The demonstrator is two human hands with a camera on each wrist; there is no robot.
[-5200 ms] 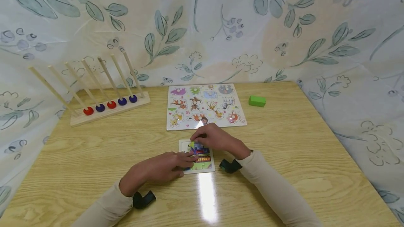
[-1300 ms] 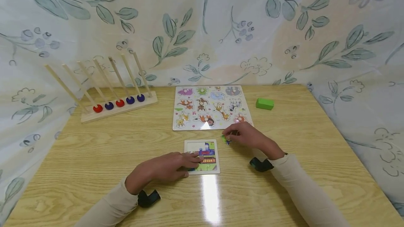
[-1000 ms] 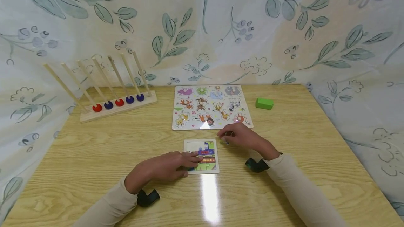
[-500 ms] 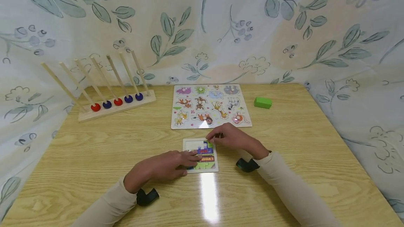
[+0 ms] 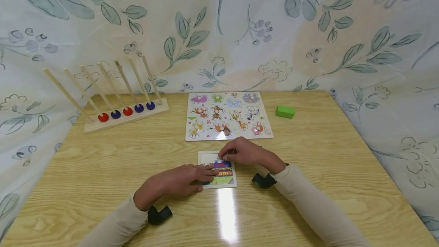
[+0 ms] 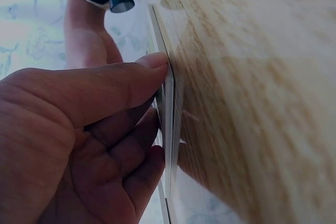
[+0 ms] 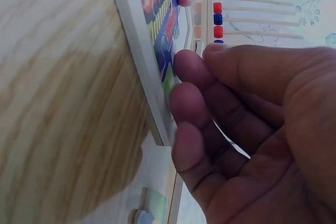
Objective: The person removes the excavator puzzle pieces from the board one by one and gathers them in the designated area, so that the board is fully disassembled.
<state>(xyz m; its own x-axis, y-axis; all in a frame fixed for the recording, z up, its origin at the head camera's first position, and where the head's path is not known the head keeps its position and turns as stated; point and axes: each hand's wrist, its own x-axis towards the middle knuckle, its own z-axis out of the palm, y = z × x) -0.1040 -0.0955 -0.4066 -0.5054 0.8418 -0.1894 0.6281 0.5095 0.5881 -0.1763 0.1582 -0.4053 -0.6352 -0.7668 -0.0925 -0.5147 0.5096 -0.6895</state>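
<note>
A small framed jigsaw puzzle (image 5: 224, 180) with a blue-and-red train picture lies in front of me, its upper-left part showing pale backing. Stretched fingers of my left hand (image 5: 178, 180) rest on its left side. In the left wrist view the left thumb (image 6: 153, 60) touches the frame's edge. My right hand (image 5: 245, 151) is over the puzzle's upper right, bent fingertips at its surface. In the right wrist view thumb and index tip are close together; whether a piece is between them is unclear. A loose green-and-blue puzzle piece (image 7: 144, 216) lies on the table behind that hand.
An animal peg puzzle (image 5: 228, 115) lies just beyond the small one. A green block (image 5: 285, 111) sits to its right. At the back left stands a wooden base (image 5: 127, 116) with several upright rods and red and blue beads. Patterned cloth hangs behind the table (image 5: 308, 144).
My right hand set a green-and-blue piece on the table right of the puzzle, then moved back left over the puzzle's upper part. The left hand stays on the puzzle.
</note>
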